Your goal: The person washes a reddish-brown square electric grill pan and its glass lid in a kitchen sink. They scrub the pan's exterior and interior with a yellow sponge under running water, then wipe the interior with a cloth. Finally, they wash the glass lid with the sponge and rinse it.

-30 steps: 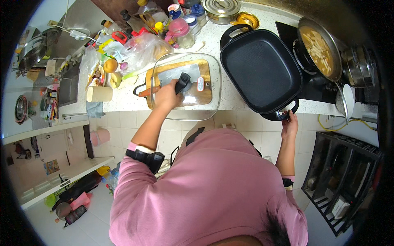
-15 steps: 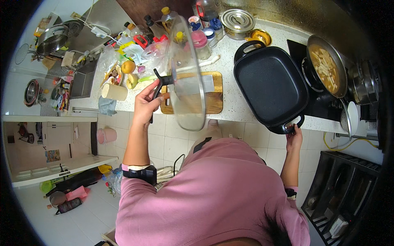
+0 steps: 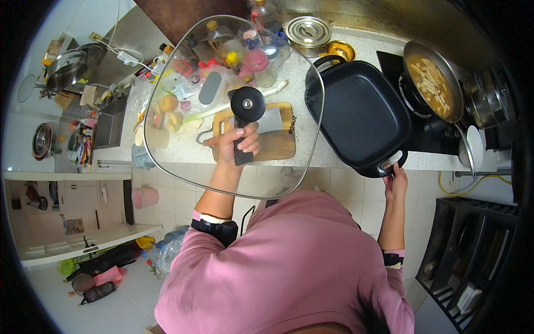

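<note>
My left hand (image 3: 238, 143) is closed around the black handle of a large clear glass lid (image 3: 183, 153) with a metal rim. The lid's face is turned up toward me above the counter's front edge, and its right rim overlaps the left side of a black rectangular pan (image 3: 361, 111). The inside of that pan is bare. My right hand (image 3: 395, 181) grips the pan's near loop handle at the counter edge. Through the glass, a wooden cutting board (image 3: 278, 146) shows behind my left hand, with a pale sheet on it.
A frying pan (image 3: 428, 83) of pale strips in brown broth sits on the black stove (image 3: 389, 61) at right. A lidded steel pot (image 3: 307, 32) and a gold bowl (image 3: 340, 51) stand at the back. Bottles and produce crowd the left counter near the sink (image 3: 109, 119).
My left hand has moved right and turned the lid from nearly edge-on to face-up, toward the black pan. My right hand stays on the pan's handle.
</note>
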